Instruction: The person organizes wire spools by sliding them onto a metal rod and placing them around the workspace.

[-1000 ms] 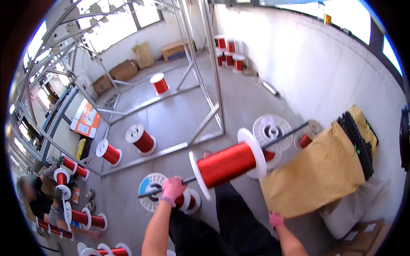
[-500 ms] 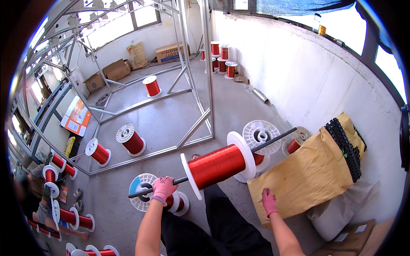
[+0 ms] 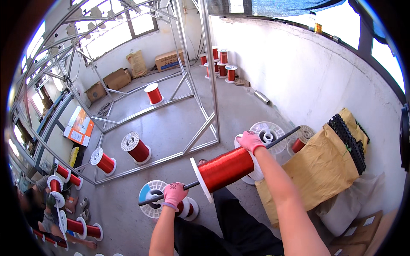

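Head view shows the straight black rod (image 3: 283, 137) already through the white-flanged spool of red wire (image 3: 225, 167), held over the gray floor (image 3: 183, 129), pink-gloved left hand (image 3: 174, 194) clamped on the rod, pink-gloved right hand (image 3: 250, 141) at the spool's right flange (image 3: 256, 171) (grip unclear), while nearby upright red spools (image 3: 139, 151) show none.
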A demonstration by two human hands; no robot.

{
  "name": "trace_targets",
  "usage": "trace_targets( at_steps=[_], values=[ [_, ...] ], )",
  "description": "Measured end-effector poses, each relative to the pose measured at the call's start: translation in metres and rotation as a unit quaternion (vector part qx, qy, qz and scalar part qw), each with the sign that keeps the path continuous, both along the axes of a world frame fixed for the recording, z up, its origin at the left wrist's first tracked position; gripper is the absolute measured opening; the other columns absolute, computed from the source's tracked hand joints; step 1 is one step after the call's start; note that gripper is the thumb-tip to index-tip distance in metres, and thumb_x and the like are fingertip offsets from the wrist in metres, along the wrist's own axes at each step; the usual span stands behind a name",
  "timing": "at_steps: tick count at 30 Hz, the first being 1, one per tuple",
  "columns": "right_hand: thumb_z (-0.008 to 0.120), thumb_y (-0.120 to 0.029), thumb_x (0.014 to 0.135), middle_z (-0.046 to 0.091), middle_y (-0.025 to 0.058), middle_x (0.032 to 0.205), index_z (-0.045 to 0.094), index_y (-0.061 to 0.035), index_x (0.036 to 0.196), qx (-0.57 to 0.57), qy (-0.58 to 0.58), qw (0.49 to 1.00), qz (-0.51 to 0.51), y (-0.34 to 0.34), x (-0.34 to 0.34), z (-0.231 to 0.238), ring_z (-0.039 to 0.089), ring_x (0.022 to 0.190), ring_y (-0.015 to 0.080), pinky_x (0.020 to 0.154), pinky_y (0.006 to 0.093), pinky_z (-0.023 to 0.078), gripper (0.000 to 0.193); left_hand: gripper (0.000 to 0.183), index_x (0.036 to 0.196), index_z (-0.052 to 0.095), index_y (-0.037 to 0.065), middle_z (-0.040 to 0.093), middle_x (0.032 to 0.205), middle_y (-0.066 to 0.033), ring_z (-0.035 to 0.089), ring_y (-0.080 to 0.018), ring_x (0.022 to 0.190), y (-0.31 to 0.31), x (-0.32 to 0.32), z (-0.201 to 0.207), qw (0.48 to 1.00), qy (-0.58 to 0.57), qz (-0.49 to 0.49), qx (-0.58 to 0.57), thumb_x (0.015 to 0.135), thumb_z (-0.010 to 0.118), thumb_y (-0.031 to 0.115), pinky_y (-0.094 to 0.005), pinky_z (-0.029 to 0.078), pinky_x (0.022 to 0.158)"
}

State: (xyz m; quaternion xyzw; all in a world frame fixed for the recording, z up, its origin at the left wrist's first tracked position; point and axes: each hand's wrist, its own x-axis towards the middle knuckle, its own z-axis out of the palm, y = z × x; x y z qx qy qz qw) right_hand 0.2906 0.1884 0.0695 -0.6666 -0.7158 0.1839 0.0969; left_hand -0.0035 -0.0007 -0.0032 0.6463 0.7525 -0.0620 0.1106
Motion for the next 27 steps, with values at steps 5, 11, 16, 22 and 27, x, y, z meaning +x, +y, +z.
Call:
trace_targets(
  at_steps=[5, 11, 16, 22, 27],
  values=[
    [0.048, -0.039, 0.085, 0.056, 0.0260, 0.113, 0.059, 0.0041, 0.108, -0.010, 0.051, 0.999, -0.013, -0.009, 0.007, 0.003, 0.055, 0.107, 0.0371, 0.091, 0.0411, 0.043, 0.050, 0.028, 0.088, 0.070, 0.016, 0.068, 0.085, -0.0095, 0.065, -0.0278, 0.080, 0.000, 0.002, 0.002, 1.000, 0.008, -0.002, -0.011, 0.078, 0.056, 0.038, -0.0396, 0.052, 0.070],
    [0.050, -0.029, 0.091, 0.061, 0.0205, 0.103, 0.054, -0.0005, 0.112, 0.343, 0.229, 0.911, 0.014, -0.088, 0.029, -0.059, 0.058, 0.096, 0.0348, 0.083, 0.0411, 0.045, 0.036, 0.028, 0.088, 0.069, 0.015, 0.067, 0.084, -0.0089, 0.065, -0.0281, 0.080, -0.003, -0.003, 0.007, 0.999, 0.020, 0.012, -0.027, 0.078, 0.056, 0.037, -0.0393, 0.052, 0.071],
    [0.025, -0.030, 0.094, 0.045, 0.0143, 0.133, 0.048, -0.0054, 0.124, -0.296, -0.182, 0.933, 0.091, -0.265, 0.177, -0.343, 0.049, 0.118, 0.0319, 0.103, 0.0422, 0.033, 0.045, 0.029, 0.091, 0.069, 0.016, 0.067, 0.090, -0.0096, 0.064, -0.0280, 0.087, 0.005, -0.001, -0.011, 0.999, 0.031, -0.032, 0.011, 0.078, 0.057, 0.039, -0.0396, 0.051, 0.075],
    [0.034, -0.021, 0.091, 0.051, 0.0130, 0.120, 0.050, -0.0113, 0.117, -0.204, -0.126, 0.971, -0.007, -0.260, 0.172, -0.297, 0.055, 0.100, 0.0324, 0.083, 0.0429, 0.045, 0.032, 0.026, 0.086, 0.069, 0.016, 0.068, 0.081, -0.0095, 0.065, -0.0298, 0.076, -0.003, -0.005, -0.002, 1.000, 0.016, 0.001, -0.006, 0.077, 0.055, 0.036, -0.0419, 0.052, 0.068],
    [0.042, -0.023, 0.093, 0.063, 0.0143, 0.096, 0.056, -0.0069, 0.101, 0.048, -0.026, 0.996, -0.069, -0.202, 0.163, -0.251, 0.061, 0.086, 0.0239, 0.071, 0.0372, 0.048, 0.023, 0.027, 0.088, 0.069, 0.017, 0.068, 0.084, -0.0092, 0.065, -0.0287, 0.078, 0.001, 0.000, 0.001, 1.000, 0.011, 0.006, -0.020, 0.078, 0.054, 0.036, -0.0413, 0.052, 0.069]
  ],
)
